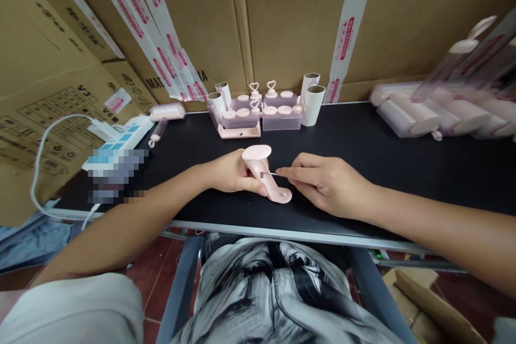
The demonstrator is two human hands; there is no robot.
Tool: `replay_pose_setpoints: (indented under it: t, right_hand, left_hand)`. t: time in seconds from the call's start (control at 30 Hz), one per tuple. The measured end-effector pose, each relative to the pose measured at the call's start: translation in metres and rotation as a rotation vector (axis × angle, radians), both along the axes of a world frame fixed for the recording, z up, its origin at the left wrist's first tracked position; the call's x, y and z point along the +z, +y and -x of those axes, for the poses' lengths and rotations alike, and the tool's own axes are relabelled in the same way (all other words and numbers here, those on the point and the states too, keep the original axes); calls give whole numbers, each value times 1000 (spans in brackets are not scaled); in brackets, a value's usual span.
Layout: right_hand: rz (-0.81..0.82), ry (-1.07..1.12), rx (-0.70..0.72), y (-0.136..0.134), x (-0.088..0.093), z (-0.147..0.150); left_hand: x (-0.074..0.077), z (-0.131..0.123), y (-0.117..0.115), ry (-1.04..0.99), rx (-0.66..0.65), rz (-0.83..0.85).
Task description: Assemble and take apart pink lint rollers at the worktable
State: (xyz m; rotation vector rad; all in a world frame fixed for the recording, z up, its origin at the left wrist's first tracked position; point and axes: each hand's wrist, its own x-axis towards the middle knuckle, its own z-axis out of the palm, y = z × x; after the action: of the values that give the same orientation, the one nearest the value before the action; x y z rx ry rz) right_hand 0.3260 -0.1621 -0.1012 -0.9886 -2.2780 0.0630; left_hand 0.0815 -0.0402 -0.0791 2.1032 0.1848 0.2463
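The fingers of the left hand [231,173], at the centre of the frame, grasp a pale pink piece [271,185] from its left side, the thumb lying along its lower left edge. The piece slants in that grip, its broad oval end towards the top and its rounded end at the lower right, above the counter [346,145]. Just right of it, the fingers of the right hand [332,185] are pinched together on a thin tool [271,174], whose metal shaft points left to a small dark spot on the inner face of the piece; whether the tip touches there is too small to tell. Beyond the hands, at upper centre, stand translucent lilac boxes [282,122] with round pink discs and heart-topped parts on them, flanked by white tubes [313,106] on both sides. A second pink piece [241,133] lies against the front of the left box. At the right of the frame a row of pink containers [427,113] sits near the back edge; at the left lie a pink container [169,112] and a white power strip [137,131] with blue panels. Cardboard [286,21] walls the upper part of the frame.
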Motion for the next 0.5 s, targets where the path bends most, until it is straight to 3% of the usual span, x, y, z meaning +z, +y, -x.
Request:
replay_pose_setpoints:
  t: [0.23, 0.5]
  right_hand:
    - [-19, -28, 0, 0, 0, 0]
    - [-147, -148, 84, 12, 7, -9]
  left_hand:
    - [2, 0, 0, 58, 42, 6]
    - [9, -3, -1, 112, -82, 149]
